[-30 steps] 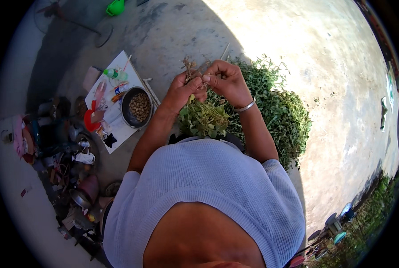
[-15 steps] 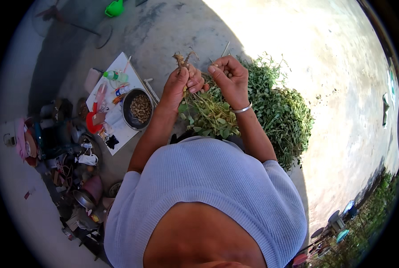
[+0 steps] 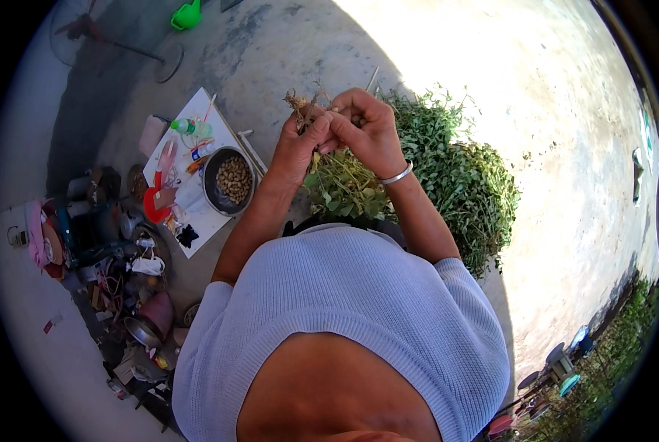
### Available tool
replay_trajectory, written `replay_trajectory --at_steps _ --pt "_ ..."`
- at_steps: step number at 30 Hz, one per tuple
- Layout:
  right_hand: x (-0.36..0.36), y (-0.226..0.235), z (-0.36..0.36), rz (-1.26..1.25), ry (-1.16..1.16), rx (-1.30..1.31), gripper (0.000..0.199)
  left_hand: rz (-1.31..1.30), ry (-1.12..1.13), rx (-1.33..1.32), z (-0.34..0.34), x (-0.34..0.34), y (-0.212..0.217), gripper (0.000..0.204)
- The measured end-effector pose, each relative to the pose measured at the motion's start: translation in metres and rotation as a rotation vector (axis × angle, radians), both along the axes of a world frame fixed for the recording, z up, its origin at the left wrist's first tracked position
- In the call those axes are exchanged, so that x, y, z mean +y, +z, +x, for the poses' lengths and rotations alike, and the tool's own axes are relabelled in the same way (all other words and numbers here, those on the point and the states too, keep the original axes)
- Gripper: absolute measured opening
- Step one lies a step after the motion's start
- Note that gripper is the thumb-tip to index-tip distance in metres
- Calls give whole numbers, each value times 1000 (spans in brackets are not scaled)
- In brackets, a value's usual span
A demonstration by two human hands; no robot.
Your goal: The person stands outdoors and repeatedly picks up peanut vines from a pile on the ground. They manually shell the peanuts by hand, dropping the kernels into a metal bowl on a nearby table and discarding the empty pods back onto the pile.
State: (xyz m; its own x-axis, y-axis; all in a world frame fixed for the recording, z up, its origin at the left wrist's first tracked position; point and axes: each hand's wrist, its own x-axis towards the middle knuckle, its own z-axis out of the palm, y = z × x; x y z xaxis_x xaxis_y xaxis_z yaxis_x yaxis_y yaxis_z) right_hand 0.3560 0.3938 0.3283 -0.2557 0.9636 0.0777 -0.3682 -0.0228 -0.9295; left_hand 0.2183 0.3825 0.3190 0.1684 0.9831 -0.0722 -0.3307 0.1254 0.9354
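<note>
while both hands pinch it, the plant point(image 3: 342, 180) shows brown, seemingly dry roots.

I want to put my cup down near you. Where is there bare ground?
Bare concrete lies beyond the green plant pile, and between the white sheet and the green watering can. It is crowded around the bowl of nuts and in the clutter on the left.

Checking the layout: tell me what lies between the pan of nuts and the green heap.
Head view: the left hand and its forearm, gripping a leafy plant.
</note>
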Motion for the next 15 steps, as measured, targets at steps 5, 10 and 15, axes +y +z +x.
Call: replay_trajectory --at_steps 5,10,15 --pt "4 -16 2 -202 205 704 6 17 -169 -270 -13 -1 -6 22" --pt "8 -24 25 -140 240 769 8 65 -274 -488 -26 3 -13 25" --pt "-3 -64 43 -255 277 216 16 104 -276 -453 -33 2 -5 26"
